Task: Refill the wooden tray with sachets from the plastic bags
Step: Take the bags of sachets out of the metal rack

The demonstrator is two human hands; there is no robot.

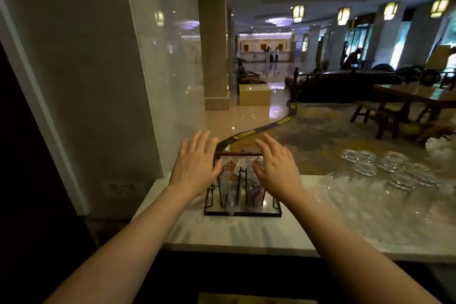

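Note:
A black wire rack with a wooden top bar stands on the white marble counter. Clear plastic bags with brownish sachets sit inside it. My left hand is flat against the rack's left side with its fingers spread. My right hand is at the rack's right side, fingers apart. Neither hand holds anything. No separate wooden tray shows.
Several upturned clear glasses crowd the counter to the right. A wall and glass panel rise on the left. Beyond the counter lies a lobby floor with a wooden table and benches.

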